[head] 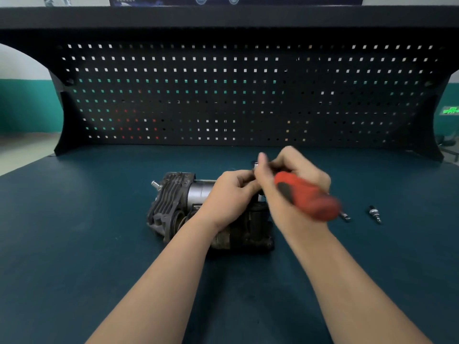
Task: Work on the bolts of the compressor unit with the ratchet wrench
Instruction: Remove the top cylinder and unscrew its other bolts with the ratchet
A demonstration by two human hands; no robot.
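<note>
A dark teal worktop (pixel 74 244) runs back to a black pegboard (pixel 223 95) with square holes, topped by a black shelf (pixel 223 16). Two small metal bits (pixel 374 213) lie on the worktop at right, near each other. A green-and-white wall (pixel 24 100) shows at left.

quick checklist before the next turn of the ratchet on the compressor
1. Right hand grips the ratchet wrench by its red handle: ok.
2. Left hand steadies the wrench head over the compressor unit: ok.
3. Socket seated on a bolt: cannot tell, hands hide it.
4. Unit lies flat on the blue bench top: ok.
5. Spare bits lie right of the swing: ok.
</note>
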